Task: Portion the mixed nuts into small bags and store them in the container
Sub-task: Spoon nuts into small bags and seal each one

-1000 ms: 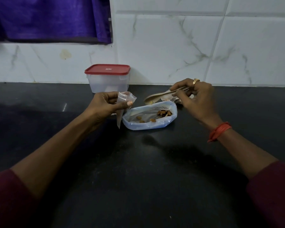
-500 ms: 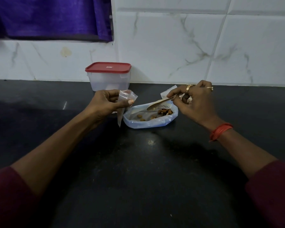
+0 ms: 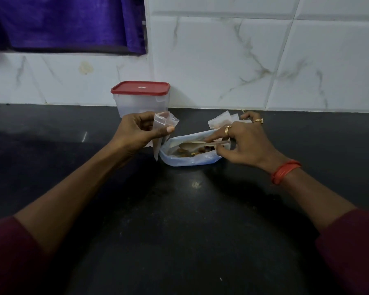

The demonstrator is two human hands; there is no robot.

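Observation:
A large clear plastic bag [image 3: 190,161] lies open on the black counter [image 3: 179,220], with mixed nuts [image 3: 200,150] inside. My right hand [image 3: 245,143] grips a spoon [image 3: 197,143] whose bowl reaches into that bag over the nuts. My left hand [image 3: 136,133] pinches a small clear bag [image 3: 162,128] just left of the large bag, its mouth held up. A clear container with a red lid [image 3: 141,96] stands shut against the wall behind my left hand.
More small clear bags [image 3: 221,120] lie behind the large bag, by my right hand's fingers. A white tiled wall [image 3: 243,60] closes off the back of the counter. A purple cloth [image 3: 68,22] hangs at the upper left.
My right hand has brought the spoon down from above the large bag's far edge into the bag among the nuts. My left hand still holds the small bag in about the same place.

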